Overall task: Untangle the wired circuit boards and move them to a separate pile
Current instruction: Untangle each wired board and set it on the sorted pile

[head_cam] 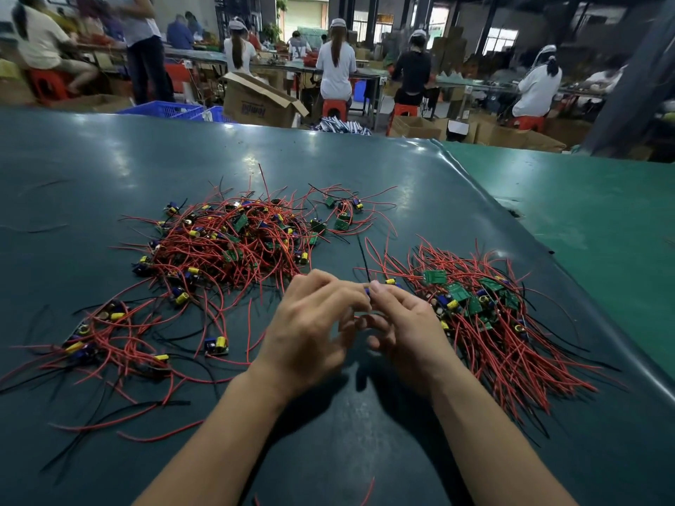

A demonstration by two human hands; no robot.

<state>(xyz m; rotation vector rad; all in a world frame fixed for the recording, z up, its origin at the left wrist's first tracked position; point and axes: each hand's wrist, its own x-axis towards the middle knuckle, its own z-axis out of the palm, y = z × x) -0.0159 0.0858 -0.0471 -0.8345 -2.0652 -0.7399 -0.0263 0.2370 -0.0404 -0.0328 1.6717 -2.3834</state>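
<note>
- between both hands, over the counter [109, 169], a small circuit board [366, 291] sits pinched in the right hand [405, 325] grip; the left hand [310, 330] grip pinches its wires.
- sorted pile [485, 315] lies just right of the right grip, nearer that hand, its wires running toward the person.
- tangled heap [226, 246] lies left and beyond.

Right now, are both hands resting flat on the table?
No: the left hand and right hand are raised together, fingers pinching a small wired circuit board between them.

Both hands [359, 325] and forearms are bare, with no sleeves, gloves, rings or watch visible.
</note>
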